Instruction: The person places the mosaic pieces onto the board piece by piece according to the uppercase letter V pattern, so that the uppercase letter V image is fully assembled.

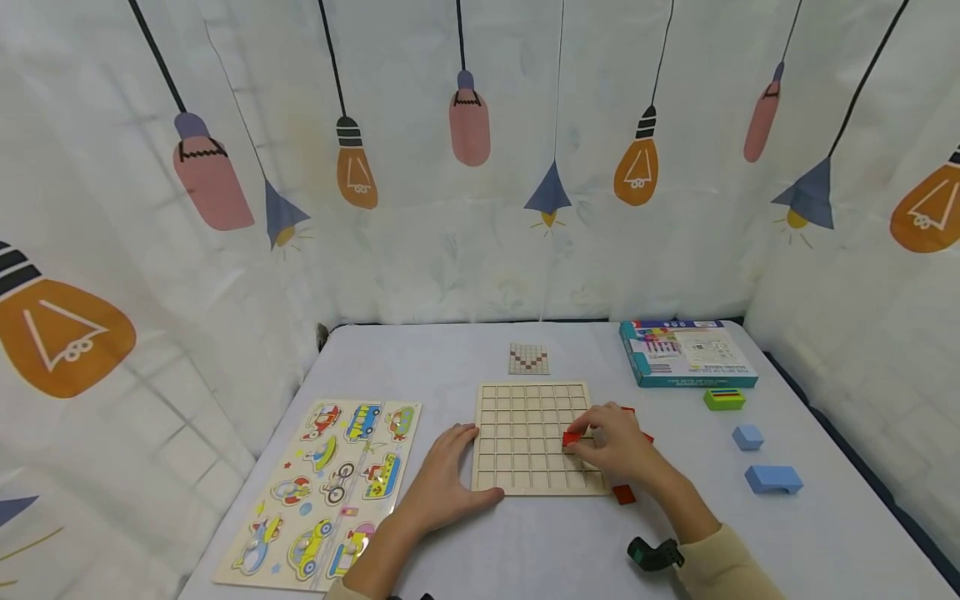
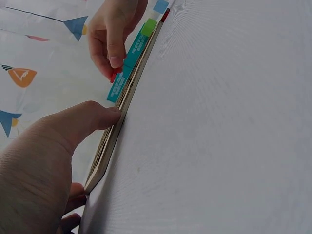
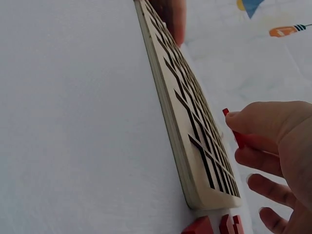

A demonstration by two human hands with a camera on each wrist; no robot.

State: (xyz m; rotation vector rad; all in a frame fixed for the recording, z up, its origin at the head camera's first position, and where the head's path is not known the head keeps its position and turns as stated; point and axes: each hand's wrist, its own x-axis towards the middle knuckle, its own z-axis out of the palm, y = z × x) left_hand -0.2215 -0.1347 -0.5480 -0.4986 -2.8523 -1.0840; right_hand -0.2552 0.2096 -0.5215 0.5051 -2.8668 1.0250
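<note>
A wooden grid board (image 1: 525,481) lies flat on the table. My left hand (image 1: 452,479) touches its left side, fingers extended along that edge and thumb near the front left corner. Between thumb and fingertips my right hand (image 1: 618,437) pinches a small red square tile (image 1: 571,438), held just above the right part of the grid. The right wrist view shows that tile (image 3: 239,139) tilted and apart from the board. Loose red tiles lie by the board's right side, one red tile (image 1: 623,495) near its front corner; the hand partly covers others.
Behind the board lies a small patterned card (image 1: 528,359). At left is a vehicle puzzle board (image 1: 300,492). To the right are a boxed set (image 1: 690,354), a green block (image 1: 724,399), a blue cube (image 1: 747,437) and a blue arch block (image 1: 773,479).
</note>
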